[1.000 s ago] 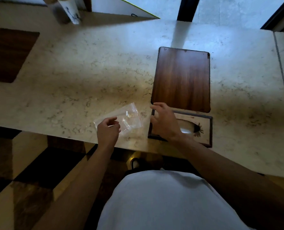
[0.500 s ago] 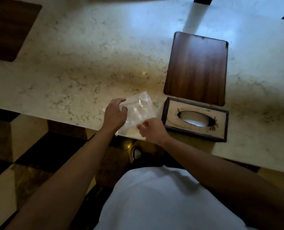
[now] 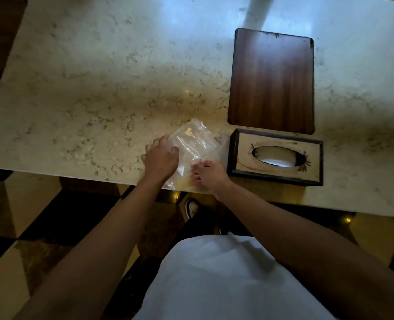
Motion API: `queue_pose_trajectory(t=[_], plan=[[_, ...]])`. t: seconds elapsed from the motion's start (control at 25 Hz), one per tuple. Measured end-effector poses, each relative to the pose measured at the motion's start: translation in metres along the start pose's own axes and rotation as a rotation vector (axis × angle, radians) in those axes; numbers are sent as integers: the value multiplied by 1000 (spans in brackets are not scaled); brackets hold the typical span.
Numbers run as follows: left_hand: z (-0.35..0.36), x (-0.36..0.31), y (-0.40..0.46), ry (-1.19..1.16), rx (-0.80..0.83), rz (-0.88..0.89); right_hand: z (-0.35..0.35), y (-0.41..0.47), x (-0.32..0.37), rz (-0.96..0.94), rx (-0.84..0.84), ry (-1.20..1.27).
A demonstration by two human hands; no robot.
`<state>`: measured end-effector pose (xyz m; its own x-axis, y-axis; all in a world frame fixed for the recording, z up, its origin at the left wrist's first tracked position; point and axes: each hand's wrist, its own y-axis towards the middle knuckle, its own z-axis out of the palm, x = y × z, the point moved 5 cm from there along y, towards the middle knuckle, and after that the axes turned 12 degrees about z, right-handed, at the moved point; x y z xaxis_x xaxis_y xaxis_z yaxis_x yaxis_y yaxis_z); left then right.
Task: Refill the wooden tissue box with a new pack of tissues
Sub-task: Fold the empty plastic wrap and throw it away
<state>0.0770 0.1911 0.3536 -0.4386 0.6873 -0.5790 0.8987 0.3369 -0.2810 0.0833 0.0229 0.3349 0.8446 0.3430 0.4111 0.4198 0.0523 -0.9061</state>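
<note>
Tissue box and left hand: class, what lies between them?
In the head view, the clear wrapper and the right hand lie between the left hand and the tissue box.

- There is only one view, from the camera on my head, so nothing is shared with a second one.
- It looks steeply down and forward over my white shirt [image 3: 226, 280] onto the marble counter [image 3: 122, 77].
- The counter's near edge crosses mid-frame; patterned floor [image 3: 30, 227] fills the part below it.
- My forearms reach up from the bottom corners, close to the lens.
</note>
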Motion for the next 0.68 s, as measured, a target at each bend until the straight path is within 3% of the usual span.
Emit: queue_pose_trajectory(t=[0.2, 0.36, 0.52, 0.68], plan=[[-16, 16, -4, -194, -84, -146, -2, -16, 19, -174, 17, -16], [-16, 21, -10, -591, -93, -214, -13, -45, 41, -329, 170, 29], [-10, 6, -22, -977, 81, -146, -39, -69, 49, -410, 254, 60], [-8, -16, -29, -1045, 83, 17, -68, -75, 45, -412, 220, 47]])
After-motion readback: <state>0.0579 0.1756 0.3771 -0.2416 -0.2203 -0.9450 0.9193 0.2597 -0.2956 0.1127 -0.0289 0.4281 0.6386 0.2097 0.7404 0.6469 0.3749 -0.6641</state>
